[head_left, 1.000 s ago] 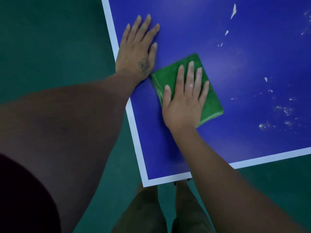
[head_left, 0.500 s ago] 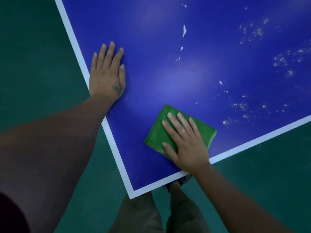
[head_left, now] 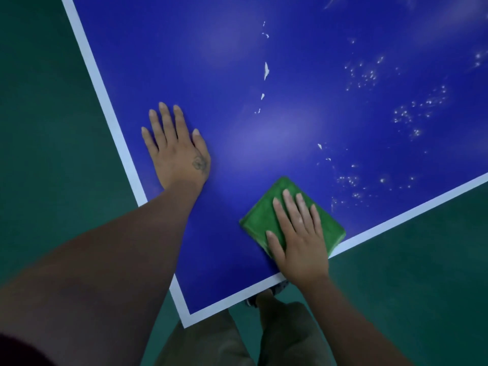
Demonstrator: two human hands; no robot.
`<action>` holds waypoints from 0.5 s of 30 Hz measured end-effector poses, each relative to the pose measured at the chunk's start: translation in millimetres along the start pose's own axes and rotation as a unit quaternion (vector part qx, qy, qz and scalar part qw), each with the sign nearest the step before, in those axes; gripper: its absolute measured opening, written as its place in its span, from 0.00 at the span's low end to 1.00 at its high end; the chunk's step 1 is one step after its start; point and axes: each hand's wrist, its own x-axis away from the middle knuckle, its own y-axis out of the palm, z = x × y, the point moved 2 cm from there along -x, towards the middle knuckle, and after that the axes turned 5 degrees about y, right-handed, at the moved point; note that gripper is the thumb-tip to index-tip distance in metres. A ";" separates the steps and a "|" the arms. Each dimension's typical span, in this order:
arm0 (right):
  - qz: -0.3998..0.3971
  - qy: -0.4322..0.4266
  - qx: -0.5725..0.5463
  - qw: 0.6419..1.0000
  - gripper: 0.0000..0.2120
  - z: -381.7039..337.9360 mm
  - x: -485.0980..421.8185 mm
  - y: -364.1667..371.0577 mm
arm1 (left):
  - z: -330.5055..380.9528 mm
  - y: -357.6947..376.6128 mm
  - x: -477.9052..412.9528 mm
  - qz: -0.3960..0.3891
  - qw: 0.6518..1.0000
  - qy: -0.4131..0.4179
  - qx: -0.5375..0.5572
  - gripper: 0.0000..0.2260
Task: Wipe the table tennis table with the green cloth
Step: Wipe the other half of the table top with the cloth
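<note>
Up from the near corner of the table (head_left: 163, 62), the stroke had come back toward me. A second before, the green cloth (head_left: 260, 220) lay well up from that corner, just beside my left hand. It had since been drawn down and to the right of the corner, until its near edge touched the white line (head_left: 396, 220) along the end. My right hand (head_left: 301, 244) had travelled with it. Its grip was released, the fingers straight and flat on top, pressing the cloth down rather than clutching it. My left hand (head_left: 177, 154) had stayed planted up from the corner, just inside the side line, palm down, its grip likewise released and holding nothing. I judged that this pass had covered the patch between the corner and my two hands, so the remaining work lay further right and further up.

On both sides of the corner lay a dark green floor (head_left: 39, 128), and below it my legs (head_left: 211, 344) stood close against the end. The blue top showed a soft sheen up from the corner. Well to the right of the corner, beyond the cloth, clusters of white specks (head_left: 367, 75) were not yet wiped. A few pale flakes (head_left: 266, 70) lay in a row straight up from the cloth.
</note>
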 end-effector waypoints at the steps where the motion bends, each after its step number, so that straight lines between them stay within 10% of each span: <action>1: -0.015 -0.031 0.002 0.999 0.32 11.6 1.9 -3.9 | -0.3 0.9 -0.6 0.001 1.000 -0.001 0.001 0.30; 15: 0.015 -0.046 0.026 0.999 0.32 104.3 -183.9 -43.9 | 5.6 -1.6 -4.0 0.030 0.999 -0.040 0.012 0.29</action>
